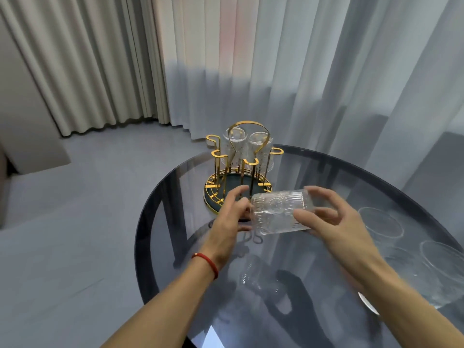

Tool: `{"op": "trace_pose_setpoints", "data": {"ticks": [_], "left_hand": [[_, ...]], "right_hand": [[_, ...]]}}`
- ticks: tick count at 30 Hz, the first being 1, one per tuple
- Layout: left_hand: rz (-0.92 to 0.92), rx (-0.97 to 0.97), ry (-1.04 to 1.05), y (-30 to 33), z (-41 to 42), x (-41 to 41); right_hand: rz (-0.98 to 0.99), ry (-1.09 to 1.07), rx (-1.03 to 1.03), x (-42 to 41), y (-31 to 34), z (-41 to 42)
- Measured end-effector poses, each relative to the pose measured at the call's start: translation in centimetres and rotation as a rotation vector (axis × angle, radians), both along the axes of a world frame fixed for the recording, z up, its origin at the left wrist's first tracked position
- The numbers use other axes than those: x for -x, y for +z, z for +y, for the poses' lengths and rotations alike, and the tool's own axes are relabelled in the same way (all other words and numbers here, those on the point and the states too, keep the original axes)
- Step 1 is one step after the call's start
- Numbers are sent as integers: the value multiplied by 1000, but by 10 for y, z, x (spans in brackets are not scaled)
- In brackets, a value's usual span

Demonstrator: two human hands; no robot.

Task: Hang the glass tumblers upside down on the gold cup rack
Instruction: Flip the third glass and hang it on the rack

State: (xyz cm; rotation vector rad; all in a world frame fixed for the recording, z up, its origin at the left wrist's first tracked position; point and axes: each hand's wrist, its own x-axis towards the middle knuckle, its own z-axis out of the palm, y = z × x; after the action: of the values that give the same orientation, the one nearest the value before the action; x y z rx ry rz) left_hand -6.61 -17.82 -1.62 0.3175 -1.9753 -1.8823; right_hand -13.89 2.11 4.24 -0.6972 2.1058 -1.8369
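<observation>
Ribbed tumbler (281,212) tipped sideways near the gold rack (213,189); two others (236,144) seemingly hang inverted.

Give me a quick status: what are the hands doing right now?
Right hand grips tumbler sideways; left hand at its other end, hold unclear. Two tumblers hung on gold rack. Front hooks free, nothing blocking.

Nothing legible shows: no words, labels, brand marks, numbers or signs. The pressed relief on the glass tumbler (278,212) at the middle of the frame, held between the left hand (229,218) and the right hand (337,222), reads only as ribs and ornament, not lettering.
</observation>
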Motion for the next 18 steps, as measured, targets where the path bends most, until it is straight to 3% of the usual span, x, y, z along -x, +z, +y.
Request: {"op": "trace_pose_setpoints", "data": {"ticks": [3, 5, 7, 12, 18], "left_hand": [[-67, 451, 243, -17, -14, 6], [-144, 781, 277, -30, -17, 11], [-240, 947, 232, -42, -16, 14], [-339, 1120, 168, -61, -22, 17], [-300, 1110, 154, -69, -28, 13]], "right_hand": [[189, -39, 0, 5, 30, -11], [280, -41, 16, 10, 56, -29], [391, -24, 8, 15, 85, -57], [634, -33, -109, 30, 143, -147], [661, 8, -372, 57, 154, -218]]}}
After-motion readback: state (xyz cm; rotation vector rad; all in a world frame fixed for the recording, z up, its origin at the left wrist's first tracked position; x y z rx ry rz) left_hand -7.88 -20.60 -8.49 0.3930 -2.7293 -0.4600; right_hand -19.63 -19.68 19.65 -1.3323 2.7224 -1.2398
